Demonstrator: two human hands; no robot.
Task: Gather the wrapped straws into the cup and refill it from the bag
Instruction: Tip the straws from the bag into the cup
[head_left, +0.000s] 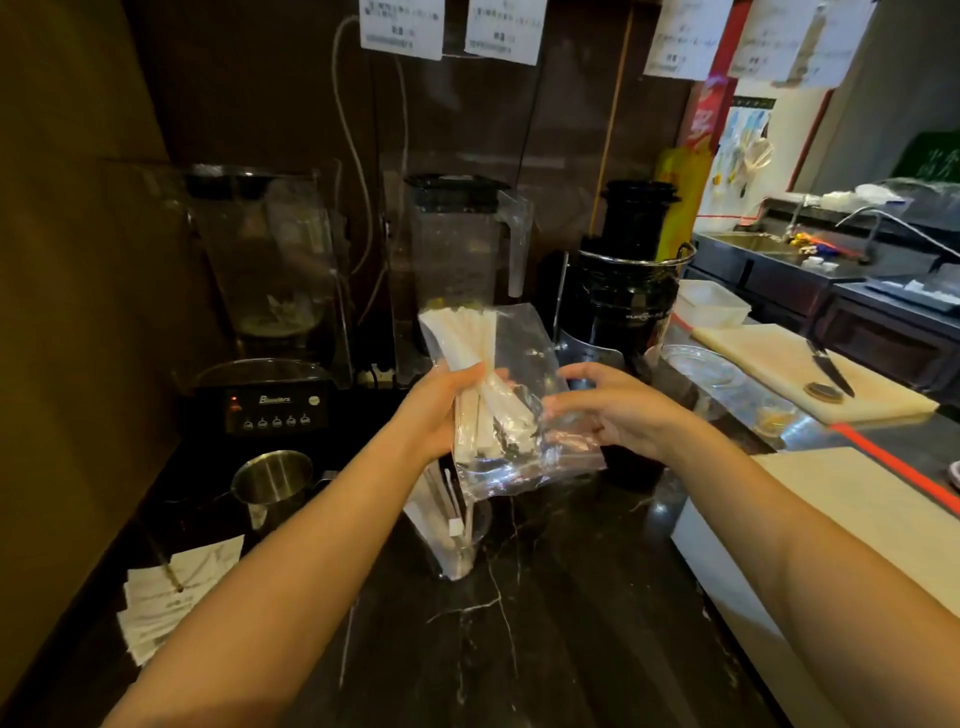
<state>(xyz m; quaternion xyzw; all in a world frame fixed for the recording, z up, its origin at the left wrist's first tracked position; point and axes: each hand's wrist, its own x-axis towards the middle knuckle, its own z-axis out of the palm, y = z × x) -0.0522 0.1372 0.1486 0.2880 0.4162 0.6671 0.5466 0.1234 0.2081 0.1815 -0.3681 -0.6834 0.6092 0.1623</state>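
Note:
A clear plastic bag (524, 343) holding a bundle of white wrapped straws (467, 338) hangs above the dark marble counter (545, 623). My left hand (441, 410) grips the bag around the straws at mid-height. At the bag's right side my right hand (608, 410) pinches the loose plastic. Directly under the bag a clear cup (457, 551) stands on the counter with several wrapped straws (441, 509) sticking up in it; the bag hides its upper part.
A steel cup (272, 480) and paper slips (171, 592) lie at left. Two blenders (270, 291) and a black juicer (623, 291) line the back. At right are a glass bowl (701, 369), a cutting board (815, 374) and a knife (831, 369).

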